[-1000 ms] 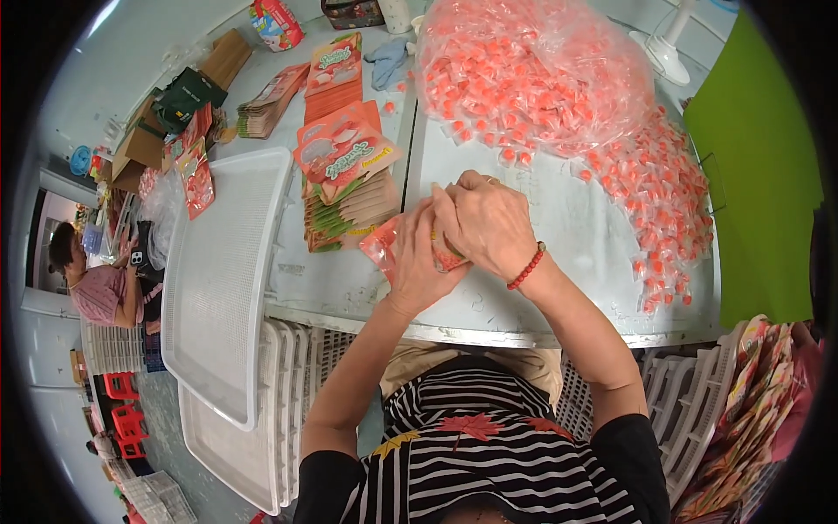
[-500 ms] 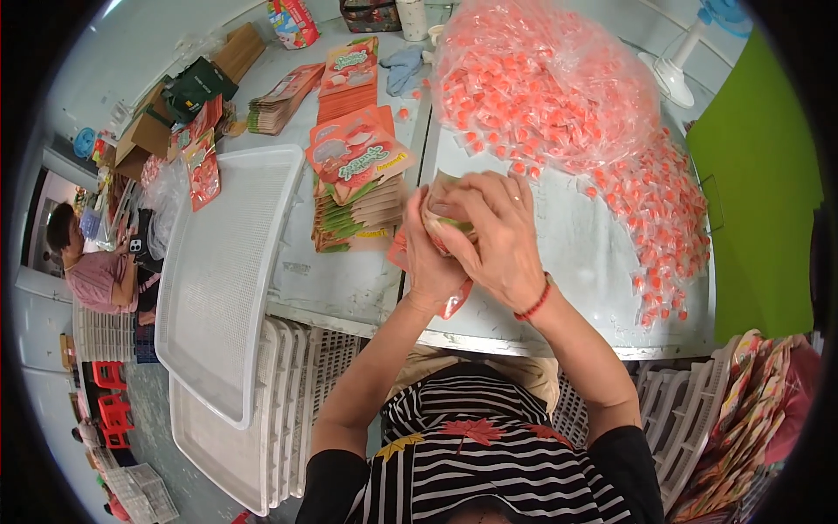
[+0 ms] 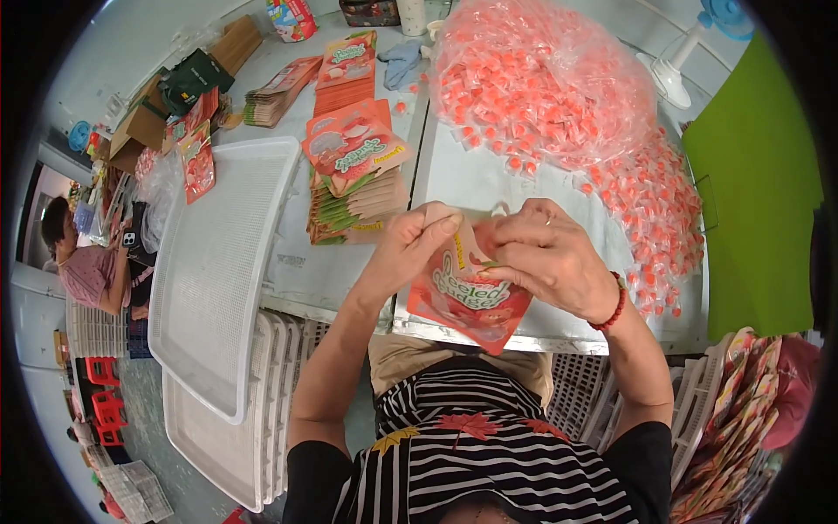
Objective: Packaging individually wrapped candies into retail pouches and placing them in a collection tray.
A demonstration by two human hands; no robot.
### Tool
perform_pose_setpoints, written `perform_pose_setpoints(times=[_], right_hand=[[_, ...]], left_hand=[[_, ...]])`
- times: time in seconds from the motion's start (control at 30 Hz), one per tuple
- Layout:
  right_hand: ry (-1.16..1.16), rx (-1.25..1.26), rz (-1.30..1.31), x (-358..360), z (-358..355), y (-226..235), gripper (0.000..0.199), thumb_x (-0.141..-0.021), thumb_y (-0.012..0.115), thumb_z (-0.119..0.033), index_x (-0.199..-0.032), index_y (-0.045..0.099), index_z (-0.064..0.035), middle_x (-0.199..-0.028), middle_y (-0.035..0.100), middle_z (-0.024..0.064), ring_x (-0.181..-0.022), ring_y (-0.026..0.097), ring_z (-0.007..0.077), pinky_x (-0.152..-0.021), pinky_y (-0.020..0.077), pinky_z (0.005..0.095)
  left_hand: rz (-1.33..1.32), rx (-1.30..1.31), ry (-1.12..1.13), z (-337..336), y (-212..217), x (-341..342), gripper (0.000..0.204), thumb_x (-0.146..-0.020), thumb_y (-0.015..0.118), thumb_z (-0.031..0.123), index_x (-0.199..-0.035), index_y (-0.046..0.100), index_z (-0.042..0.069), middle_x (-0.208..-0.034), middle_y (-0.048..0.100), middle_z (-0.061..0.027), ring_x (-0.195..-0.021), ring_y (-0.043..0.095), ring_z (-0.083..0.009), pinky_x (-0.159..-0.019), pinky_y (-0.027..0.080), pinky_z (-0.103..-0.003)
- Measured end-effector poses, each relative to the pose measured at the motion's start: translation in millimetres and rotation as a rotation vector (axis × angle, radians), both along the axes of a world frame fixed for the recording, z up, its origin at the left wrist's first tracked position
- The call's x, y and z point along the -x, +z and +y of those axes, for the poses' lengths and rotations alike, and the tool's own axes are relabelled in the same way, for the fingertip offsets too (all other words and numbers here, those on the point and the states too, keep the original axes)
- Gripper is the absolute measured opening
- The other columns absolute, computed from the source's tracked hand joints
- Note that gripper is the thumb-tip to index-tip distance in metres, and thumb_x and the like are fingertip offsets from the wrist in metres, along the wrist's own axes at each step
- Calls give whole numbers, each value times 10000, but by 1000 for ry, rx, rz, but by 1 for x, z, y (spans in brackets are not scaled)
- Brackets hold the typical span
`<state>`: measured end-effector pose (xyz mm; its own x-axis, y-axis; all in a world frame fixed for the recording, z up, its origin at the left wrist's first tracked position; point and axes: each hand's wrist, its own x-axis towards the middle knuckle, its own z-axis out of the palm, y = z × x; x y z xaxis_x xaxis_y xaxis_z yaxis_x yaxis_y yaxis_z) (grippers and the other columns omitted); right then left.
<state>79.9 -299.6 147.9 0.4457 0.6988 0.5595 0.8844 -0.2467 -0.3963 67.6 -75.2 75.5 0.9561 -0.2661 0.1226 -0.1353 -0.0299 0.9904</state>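
The pouch is red-orange with white print; wrapped candies orange-white; tray white; shirt black-and-white striped.

Pouch held between both hands, pouch stack behind-left, tray left, candy heap behind-right.

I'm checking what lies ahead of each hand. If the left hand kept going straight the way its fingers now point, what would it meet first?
Likely the right hand: the left hand points across the pouch top toward it. Depth is unclear.

Grey table: pouch stack, candy heap, white tray.
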Motion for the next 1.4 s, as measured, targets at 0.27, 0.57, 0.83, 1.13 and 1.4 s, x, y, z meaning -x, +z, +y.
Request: perform_pose_setpoints(times=[0.27,0.57,0.83,1.13,1.4], right_hand=[[100,786,248,-2,3,-11,276,-856,629,-328,-873,668,-55,-717,602,152,-697,607,317,-891,437,436],[-306,-24,-179,3,-9,-3,187,-788,712,-172,-878,681,-11,-802,638,140,-820,608,278,-813,438,450],[-313,-15,535,-3,-25,-29,179,-854,687,-104,-991,640,1,-832,674,94,-733,638,111,-621,519,272],[-329,-21,812,-1,-23,-4,376,-817,732,-104,-1144,559,-36,-829,695,81,-792,647,91,-655,529,253],[-198,258,646,-3,-8,-9,254,-819,709,-218,-821,643,28,-648,622,166,-571,628,258,-539,474,347]], left_hand=[[-182,-72,191,-36,4,12,259,-952,556,186,-944,638,-60,-679,594,-10,-625,469,-50,-563,415,-226],[-134,95,279,-21,17,13,291,-971,536,231,-1005,666,-27,-714,620,25,-679,518,-21,-587,431,-187],[94,194,75,-23,23,19,200,-900,620,109,-1020,676,-41,-823,687,-18,-718,578,-36,-648,480,-192],[121,276,130,-23,18,24,215,-910,615,123,-1048,675,-30,-876,691,-29,-746,599,-42,-650,494,-197],[-33,67,168,-33,6,30,201,-908,614,132,-1014,663,-32,-837,684,-24,-715,587,-59,-640,478,-219]])
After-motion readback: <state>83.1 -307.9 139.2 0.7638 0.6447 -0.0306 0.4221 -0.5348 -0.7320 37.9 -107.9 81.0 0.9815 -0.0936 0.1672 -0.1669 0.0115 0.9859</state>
